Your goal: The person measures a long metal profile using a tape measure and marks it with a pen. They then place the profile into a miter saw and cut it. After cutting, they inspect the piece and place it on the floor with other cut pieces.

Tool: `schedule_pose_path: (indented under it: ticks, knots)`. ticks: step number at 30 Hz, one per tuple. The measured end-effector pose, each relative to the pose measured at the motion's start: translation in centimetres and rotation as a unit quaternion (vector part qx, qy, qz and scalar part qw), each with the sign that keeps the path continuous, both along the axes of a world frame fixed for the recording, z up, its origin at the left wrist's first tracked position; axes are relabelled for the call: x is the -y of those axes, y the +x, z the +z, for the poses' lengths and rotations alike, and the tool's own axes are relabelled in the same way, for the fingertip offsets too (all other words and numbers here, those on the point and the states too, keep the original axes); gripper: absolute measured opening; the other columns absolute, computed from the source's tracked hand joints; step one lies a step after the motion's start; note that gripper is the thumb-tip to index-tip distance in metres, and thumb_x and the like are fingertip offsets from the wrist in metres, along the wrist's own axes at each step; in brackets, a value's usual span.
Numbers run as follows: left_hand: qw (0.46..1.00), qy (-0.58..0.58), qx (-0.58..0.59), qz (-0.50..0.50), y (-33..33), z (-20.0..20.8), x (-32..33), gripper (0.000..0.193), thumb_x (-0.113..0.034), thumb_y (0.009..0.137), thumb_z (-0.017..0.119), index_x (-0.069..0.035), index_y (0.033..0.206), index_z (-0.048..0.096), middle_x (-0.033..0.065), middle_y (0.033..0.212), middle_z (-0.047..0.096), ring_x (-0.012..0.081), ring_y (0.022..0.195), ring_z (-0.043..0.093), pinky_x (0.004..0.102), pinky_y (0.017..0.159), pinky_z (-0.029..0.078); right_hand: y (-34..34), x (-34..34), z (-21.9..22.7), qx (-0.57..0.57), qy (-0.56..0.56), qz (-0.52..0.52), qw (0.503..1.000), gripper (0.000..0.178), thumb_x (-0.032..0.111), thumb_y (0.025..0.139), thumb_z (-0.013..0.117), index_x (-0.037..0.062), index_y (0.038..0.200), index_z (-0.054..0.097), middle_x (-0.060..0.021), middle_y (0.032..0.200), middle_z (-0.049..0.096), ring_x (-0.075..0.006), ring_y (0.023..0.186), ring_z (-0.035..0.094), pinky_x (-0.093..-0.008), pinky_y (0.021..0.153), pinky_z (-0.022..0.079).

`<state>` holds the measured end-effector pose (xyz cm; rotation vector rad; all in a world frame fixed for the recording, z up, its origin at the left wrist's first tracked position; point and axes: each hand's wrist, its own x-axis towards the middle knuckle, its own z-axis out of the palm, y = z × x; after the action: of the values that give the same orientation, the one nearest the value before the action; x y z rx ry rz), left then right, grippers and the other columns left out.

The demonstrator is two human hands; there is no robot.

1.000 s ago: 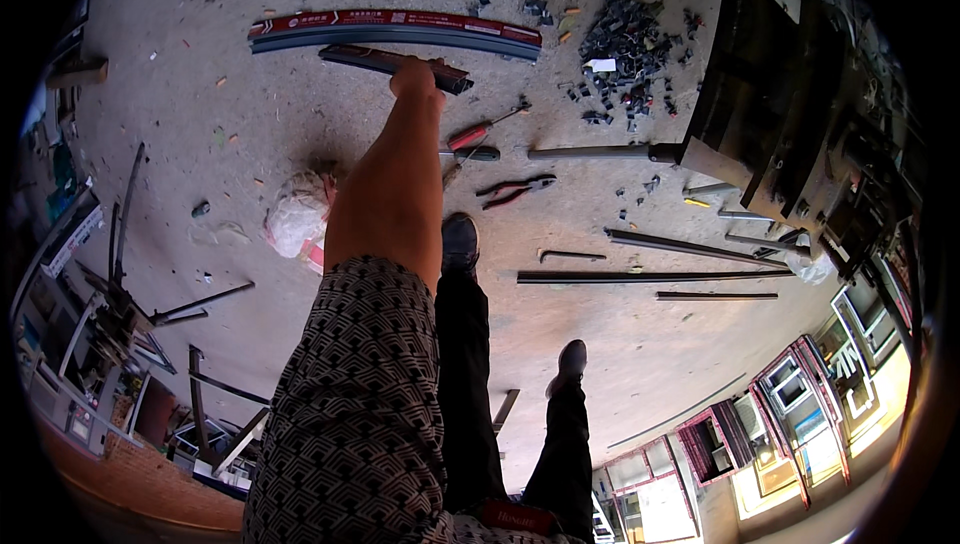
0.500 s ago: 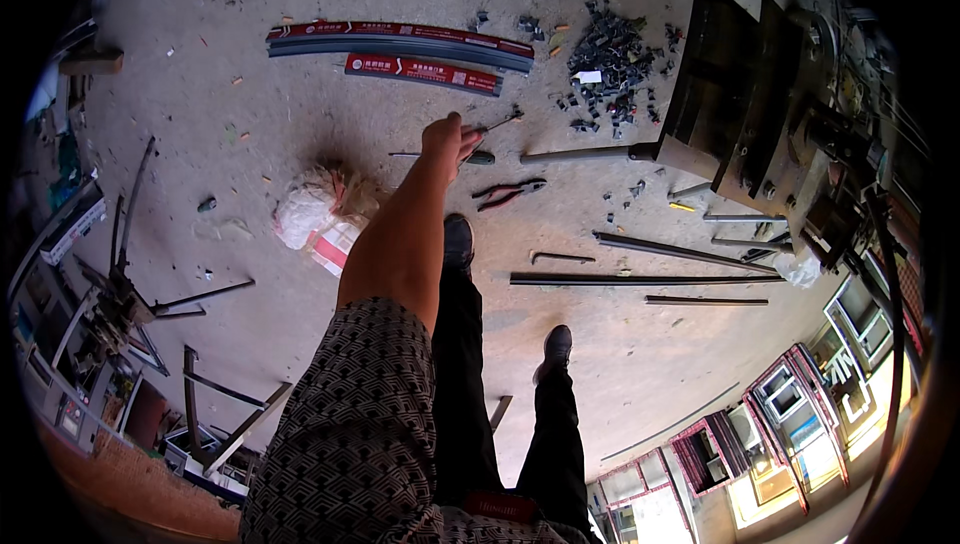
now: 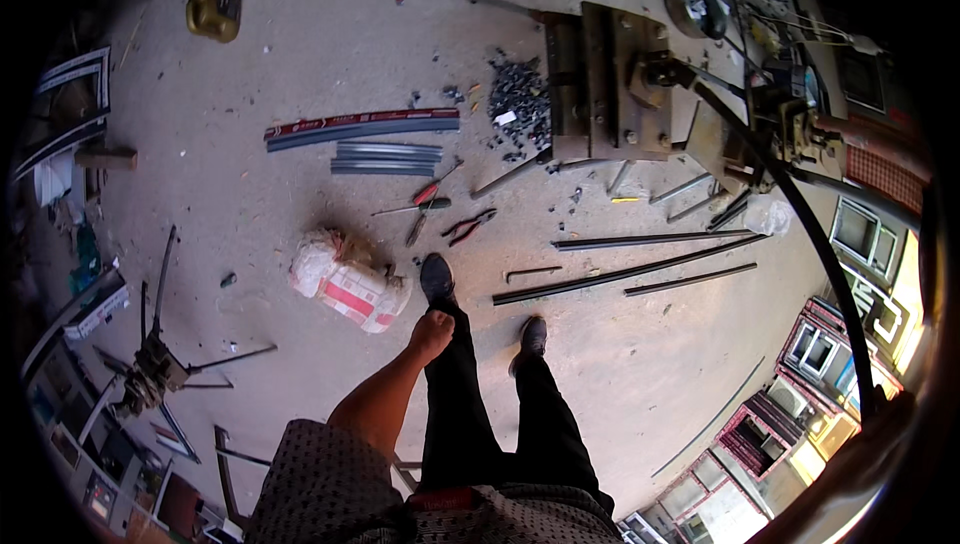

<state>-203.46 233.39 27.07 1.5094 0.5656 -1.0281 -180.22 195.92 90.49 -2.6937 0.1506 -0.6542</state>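
My left hand point(image 3: 432, 336) is closed in a fist in front of my left leg, just below the shoe; whatever its fingers may hold is hidden. At the far right edge, dark and partly cut off, my right hand point(image 3: 893, 416) wraps round the end of a long curved black lever point(image 3: 812, 209). That lever runs up to a heavy rusty metal press point(image 3: 625, 79). On the floor ahead lie a red-handled screwdriver point(image 3: 428, 192), a green-handled screwdriver point(image 3: 433, 204) and pliers point(image 3: 468, 227) with dark red grips.
Long grey strips point(image 3: 370, 126) and shorter strips point(image 3: 385, 158) lie ahead. A heap of small black pieces point(image 3: 518, 104) sits beside the press. A white-and-red sack point(image 3: 355, 284) stands left of my shoe. Dark bars point(image 3: 625, 269) lie to the right; a metal stand point(image 3: 155, 374) is at left.
My left hand has drawn back from the tools toward my leg, and the red-handled screwdriver lies on the floor. The view has shifted; my right hand and the lever now show at right.
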Motion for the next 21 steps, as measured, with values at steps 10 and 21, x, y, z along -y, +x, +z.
schedule_pose_path:
  ticks: [10, 21]
  knots:
    - [0.984, 0.149, 0.098, -0.008, 5.5, 15.2, -8.1, 0.025, -0.023, 0.094, 0.062, 0.0, 0.087, 0.07, 0.011, 0.075, 0.072, 0.0207, 0.07, 0.072, 0.0374, 0.069, 0.057, 3.6, -4.7, -3.3, 0.087, -0.018, 0.053, 0.995, 0.022, 0.017, 0.104, 0.063, 0.0062, 0.086, 0.059, -0.01, 0.058, 0.06, -0.0275, 0.048, 0.062, -0.0404, 0.045, 0.048]
    - [0.994, 0.058, 0.032, 0.085, 0.3, 25.3, 5.6, 0.026, -0.021, 0.1, 0.064, -0.003, 0.119, 0.063, 0.0122, 0.099, 0.075, 0.0222, 0.083, 0.075, 0.0331, 0.069, 0.06, -1.2, 0.0, -2.5, 0.122, 0.111, 0.123, 0.979, 0.025, 0.022, 0.099, 0.066, 0.002, 0.112, 0.06, -0.0209, 0.107, 0.064, -0.0386, 0.101, 0.064, -0.0482, 0.084, 0.054]
